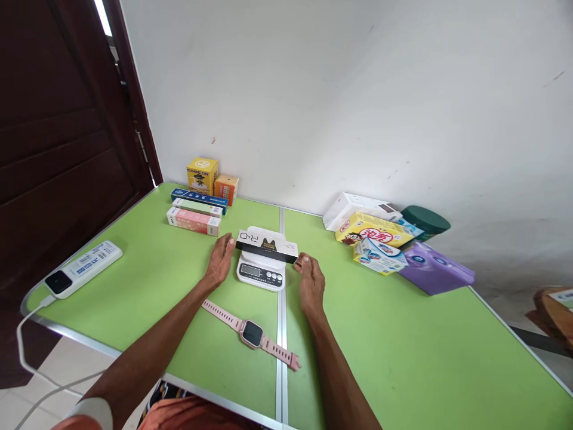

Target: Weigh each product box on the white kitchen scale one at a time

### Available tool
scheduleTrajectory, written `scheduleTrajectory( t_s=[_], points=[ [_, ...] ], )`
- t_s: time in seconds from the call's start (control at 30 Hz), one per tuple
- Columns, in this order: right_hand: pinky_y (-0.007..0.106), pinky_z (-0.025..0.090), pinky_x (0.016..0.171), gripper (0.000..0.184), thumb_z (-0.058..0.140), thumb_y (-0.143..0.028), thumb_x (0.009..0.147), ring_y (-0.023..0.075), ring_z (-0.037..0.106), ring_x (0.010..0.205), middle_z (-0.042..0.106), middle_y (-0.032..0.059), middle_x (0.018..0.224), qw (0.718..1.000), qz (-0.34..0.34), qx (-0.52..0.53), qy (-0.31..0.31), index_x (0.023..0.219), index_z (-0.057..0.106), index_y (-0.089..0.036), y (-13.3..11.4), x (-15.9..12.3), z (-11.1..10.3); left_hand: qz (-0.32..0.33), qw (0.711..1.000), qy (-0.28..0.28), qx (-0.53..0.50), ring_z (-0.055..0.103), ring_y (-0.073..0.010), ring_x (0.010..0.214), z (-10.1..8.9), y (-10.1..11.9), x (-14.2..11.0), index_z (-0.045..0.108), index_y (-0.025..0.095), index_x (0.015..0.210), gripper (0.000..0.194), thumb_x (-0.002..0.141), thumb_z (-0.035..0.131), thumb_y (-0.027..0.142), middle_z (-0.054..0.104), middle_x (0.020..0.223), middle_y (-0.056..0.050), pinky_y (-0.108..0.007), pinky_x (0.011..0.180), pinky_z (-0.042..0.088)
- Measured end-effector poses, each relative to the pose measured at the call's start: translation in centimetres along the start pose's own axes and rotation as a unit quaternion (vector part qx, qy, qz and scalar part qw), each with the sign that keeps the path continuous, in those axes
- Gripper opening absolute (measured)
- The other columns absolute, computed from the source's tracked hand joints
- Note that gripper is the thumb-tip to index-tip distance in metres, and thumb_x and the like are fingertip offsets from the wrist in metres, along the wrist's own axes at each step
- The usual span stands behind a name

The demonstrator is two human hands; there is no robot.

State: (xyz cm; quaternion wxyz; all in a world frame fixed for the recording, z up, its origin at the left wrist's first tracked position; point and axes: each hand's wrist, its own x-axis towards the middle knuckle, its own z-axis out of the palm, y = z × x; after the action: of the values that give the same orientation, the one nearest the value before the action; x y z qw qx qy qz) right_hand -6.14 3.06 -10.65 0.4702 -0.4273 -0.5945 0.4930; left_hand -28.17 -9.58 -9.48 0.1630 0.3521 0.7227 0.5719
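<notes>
A long, narrow black-and-white carton (268, 243) lies crosswise over the platform of a white kitchen scale (261, 276). The scale's small display looks blank. At the carton's left end is my left hand (219, 263), its fingers closed against that end. My right hand (312, 285) grips the opposite end with bent fingers and thumb. Between my forearms, nearer to me, a pink smartwatch (251, 333) is laid out flat with its strap unfastened.
Back left, a pink carton (193, 221), a blue carton (199, 198), a yellow box (203, 175) and an orange box (226, 189) are grouped. A cabled white device (85, 269) lies left. At right are a yellow pack (376, 230), a purple pack (436, 267) and a dark green-lidded tub (425, 220).
</notes>
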Motion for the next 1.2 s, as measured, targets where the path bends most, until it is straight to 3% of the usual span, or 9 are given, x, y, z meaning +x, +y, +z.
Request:
scheduleTrajectory(
  t_s=[0.17, 0.27, 0.47, 0.6, 0.7, 0.8, 0.97, 1.07, 1.2],
  points=[
    [0.053, 0.049, 0.119, 0.088, 0.057, -0.082, 0.094, 0.0326, 0.064, 0.139, 0.063, 0.0190, 0.156, 1.000, -0.003, 0.021, -0.001, 0.156, 0.056, -0.019, 0.0, 0.0, 0.4, 0.072, 0.995, -0.073, 0.012, 0.037, -0.0321, 0.165, 0.1, 0.4, -0.7, 0.042, 0.020, 0.165, 0.079, 0.105, 0.042, 0.071, 0.043, 0.175, -0.018, -0.055, 0.137, 0.026],
    [0.053, 0.039, 0.128, 0.087, 0.061, -0.079, 0.093, 0.0328, 0.053, 0.153, 0.060, 0.0167, 0.161, 0.999, -0.037, 0.021, -0.029, 0.157, 0.058, -0.020, -0.5, -0.4, 0.8, 0.097, 0.987, -0.122, 0.032, 0.029, -0.0321, 0.169, 0.0, 0.9, -1.2, 0.032, 0.020, 0.171, 0.085, 0.105, 0.042, 0.073, 0.037, 0.178, -0.018, -0.056, 0.139, 0.020],
    [0.056, 0.047, 0.123, 0.080, 0.068, -0.071, 0.093, 0.0329, 0.066, 0.137, 0.073, 0.0111, 0.146, 0.996, -0.067, 0.049, -0.044, 0.159, 0.058, -0.026, -2.3, -1.0, 1.1, 0.131, 0.983, -0.122, 0.050, 0.023, -0.0347, 0.171, 0.0, 2.7, -1.9, 0.027, 0.022, 0.174, 0.086, 0.106, 0.039, 0.072, 0.031, 0.181, -0.016, -0.059, 0.139, 0.019],
    [0.052, 0.047, 0.123, 0.078, 0.067, -0.068, 0.093, 0.0322, 0.065, 0.138, 0.073, 0.0115, 0.146, 0.995, -0.081, 0.040, 0.031, 0.157, 0.060, -0.024, -3.9, -0.9, -2.2, 0.143, 0.975, -0.159, 0.055, 0.019, -0.0358, 0.171, 1.9, 4.9, -3.9, 0.014, 0.026, 0.178, 0.091, 0.105, 0.044, 0.071, 0.023, 0.184, -0.013, -0.062, 0.138, 0.019],
    [0.052, 0.047, 0.121, 0.076, 0.067, -0.069, 0.092, 0.0336, 0.064, 0.138, 0.072, 0.0138, 0.146, 0.992, -0.087, 0.009, 0.090, 0.150, 0.066, -0.020, -4.0, -1.2, -7.2, 0.126, 0.958, -0.253, 0.051, 0.014, -0.0358, 0.172, 5.2, 6.5, -5.9, 0.009, 0.025, 0.178, 0.096, 0.104, 0.047, 0.071, 0.016, 0.186, -0.012, -0.061, 0.139, 0.018],
    [0.054, 0.046, 0.120, 0.074, 0.067, -0.070, 0.090, 0.0351, 0.065, 0.136, 0.072, 0.0151, 0.146, 0.989, -0.071, -0.043, 0.124, 0.144, 0.069, -0.020, -2.8, -1.5, -13.0, 0.109, 0.931, -0.345, 0.043, 0.010, -0.0350, 0.173, 9.9, 7.4, -7.5, 0.009, 0.018, 0.178, 0.102, 0.102, 0.050, 0.071, 0.013, 0.186, -0.015, -0.057, 0.140, 0.018],
    [0.061, 0.046, 0.116, 0.081, 0.065, -0.080, 0.078, 0.0401, 0.067, 0.128, 0.076, 0.0174, 0.137, 0.969, -0.017, -0.150, 0.193, 0.131, 0.073, -0.019, 0.6, -0.3, -21.0, 0.145, 0.901, -0.405, 0.058, 0.017, -0.0387, 0.172, 18.8, 8.0, -8.6, 0.014, 0.009, 0.176, 0.104, 0.098, 0.053, 0.065, 0.016, 0.183, -0.024, -0.059, 0.138, 0.020],
    [0.060, 0.045, 0.118, 0.085, 0.060, -0.082, 0.074, 0.0404, 0.064, 0.131, 0.074, 0.0182, 0.138, 0.951, -0.003, -0.192, 0.243, 0.129, 0.072, -0.019, 2.1, 1.6, -23.4, 0.188, 0.882, -0.417, 0.113, 0.019, -0.0410, 0.171, 22.9, 8.5, -8.3, 0.015, 0.006, 0.174, 0.103, 0.096, 0.053, 0.061, 0.019, 0.182, -0.026, -0.061, 0.138, 0.013],
    [0.063, 0.034, 0.127, 0.101, 0.055, -0.084, 0.076, 0.0448, 0.052, 0.143, 0.059, 0.0274, 0.149, 0.915, -0.007, -0.218, 0.339, 0.143, 0.060, -0.008, 3.1, 3.6, -24.0, 0.203, 0.868, -0.422, 0.167, 0.019, -0.0438, 0.170, 26.1, 9.4, -7.2, 0.022, -0.001, 0.171, 0.102, 0.094, 0.051, 0.059, 0.027, 0.179, -0.030, -0.060, 0.137, 0.009]
  ],
)
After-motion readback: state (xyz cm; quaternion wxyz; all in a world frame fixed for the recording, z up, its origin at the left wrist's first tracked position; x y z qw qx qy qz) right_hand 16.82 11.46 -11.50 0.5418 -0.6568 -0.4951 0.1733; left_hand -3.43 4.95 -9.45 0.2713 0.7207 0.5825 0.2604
